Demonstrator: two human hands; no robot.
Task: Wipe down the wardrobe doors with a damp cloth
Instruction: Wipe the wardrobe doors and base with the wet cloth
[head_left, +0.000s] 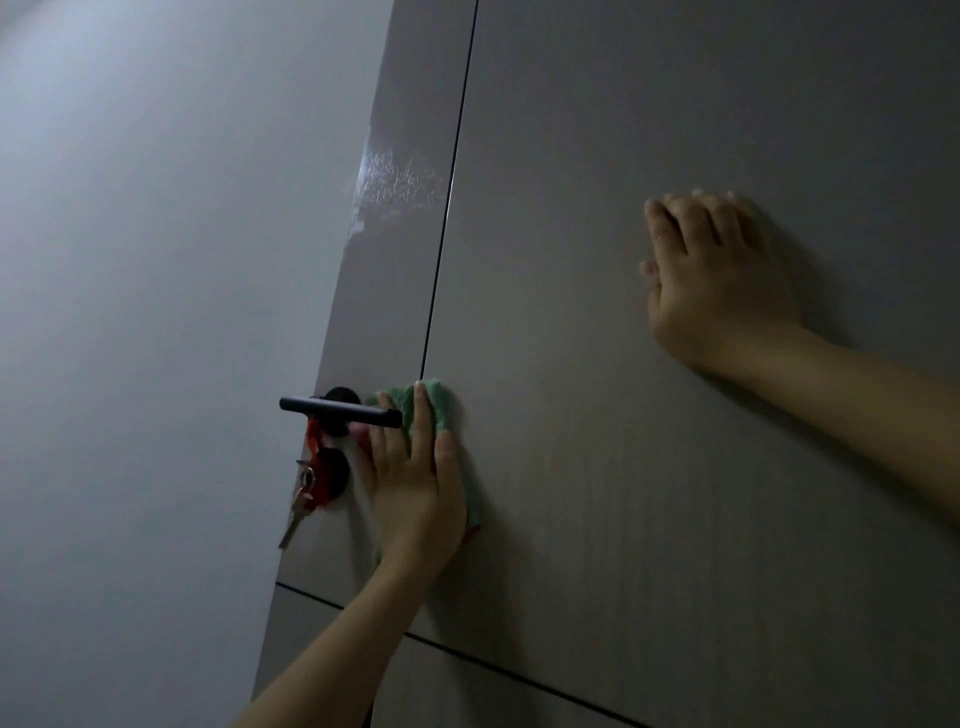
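Left hand (415, 488) presses the cloth (436, 410) flat-fingered at the handle's (340, 410) three o'clock, while the right hand (717, 280), fingers loosely bent, braces the door (623, 130)

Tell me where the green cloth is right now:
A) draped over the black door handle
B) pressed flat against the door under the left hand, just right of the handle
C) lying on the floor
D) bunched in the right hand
B: the left hand presses the green cloth against the wardrobe door beside the black handle, while the right hand rests bare on the panel.
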